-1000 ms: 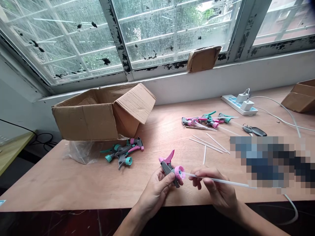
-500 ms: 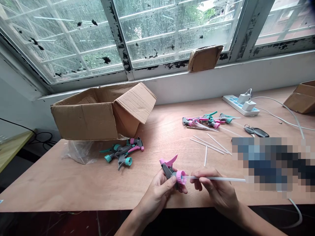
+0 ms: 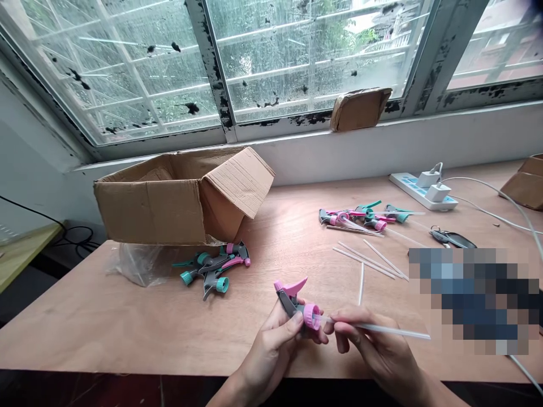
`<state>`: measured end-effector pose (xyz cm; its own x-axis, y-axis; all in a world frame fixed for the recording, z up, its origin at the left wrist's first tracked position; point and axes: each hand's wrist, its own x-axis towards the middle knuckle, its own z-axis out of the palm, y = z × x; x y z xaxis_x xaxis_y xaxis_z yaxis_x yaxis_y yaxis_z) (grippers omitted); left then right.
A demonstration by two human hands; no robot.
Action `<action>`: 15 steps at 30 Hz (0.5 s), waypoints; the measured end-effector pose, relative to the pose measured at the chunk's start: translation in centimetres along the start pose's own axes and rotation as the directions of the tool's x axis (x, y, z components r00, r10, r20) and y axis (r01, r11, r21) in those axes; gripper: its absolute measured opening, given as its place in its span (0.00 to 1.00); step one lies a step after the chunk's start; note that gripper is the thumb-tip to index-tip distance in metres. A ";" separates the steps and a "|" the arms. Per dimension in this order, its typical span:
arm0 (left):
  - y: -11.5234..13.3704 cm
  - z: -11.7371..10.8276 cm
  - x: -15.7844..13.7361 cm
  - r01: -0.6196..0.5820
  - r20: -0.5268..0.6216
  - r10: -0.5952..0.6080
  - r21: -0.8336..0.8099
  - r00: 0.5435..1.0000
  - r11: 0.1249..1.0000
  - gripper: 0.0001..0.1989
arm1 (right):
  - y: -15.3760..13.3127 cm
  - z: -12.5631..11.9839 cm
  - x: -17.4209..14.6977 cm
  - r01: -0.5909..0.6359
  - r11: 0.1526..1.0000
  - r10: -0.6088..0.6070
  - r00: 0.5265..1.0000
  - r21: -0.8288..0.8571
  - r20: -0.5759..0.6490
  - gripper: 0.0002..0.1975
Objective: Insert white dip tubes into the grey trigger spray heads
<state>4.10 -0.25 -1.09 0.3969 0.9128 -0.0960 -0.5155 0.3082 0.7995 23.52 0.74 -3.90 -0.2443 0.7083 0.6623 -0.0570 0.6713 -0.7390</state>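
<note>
Hands are both busy at the near edge of the plywood table [image 3: 127,316]. Left hand [image 3: 271,350] has its fingers wrapped around a grey trigger sprayer head with pink lever and pink collar [image 3: 297,305], collar facing right. Right hand [image 3: 373,350] is pinching a thin clear plastic dip tube [image 3: 382,329] between thumb and fingertips, just beside the collar. Tube's long axis runs left-right, its left end right at the collar opening, rest sticking out past the right hand. More loose tubes [image 3: 369,260] lie farther back.
</note>
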 end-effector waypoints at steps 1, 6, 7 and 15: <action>-0.1 0.0 0.0 -0.004 0.000 0.004 -0.006 1.000 1.000 0.11 | 0.0 0.0 0.0 -0.001 1.000 0.001 1.000 0.003 0.005 0.11; -0.3 -0.2 0.1 -0.023 0.018 0.023 -0.016 1.000 1.000 0.09 | 0.2 0.0 -0.1 0.009 1.000 -0.009 1.000 0.007 0.028 0.11; -0.3 -0.2 0.1 -0.024 0.020 0.025 -0.015 1.000 1.000 0.09 | 0.3 0.0 -0.1 0.008 1.000 -0.008 0.999 0.007 0.032 0.11; -0.4 -0.3 0.1 -0.006 0.037 0.005 0.017 0.999 1.000 0.12 | 0.1 0.0 0.5 0.013 1.000 -0.013 0.999 0.006 0.036 0.10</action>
<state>4.15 -0.19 -1.58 0.4223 0.9038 -0.0697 -0.5046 0.2983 0.8102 23.37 1.19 -3.63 -0.2779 0.6914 0.6669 -0.0660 0.6789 -0.7313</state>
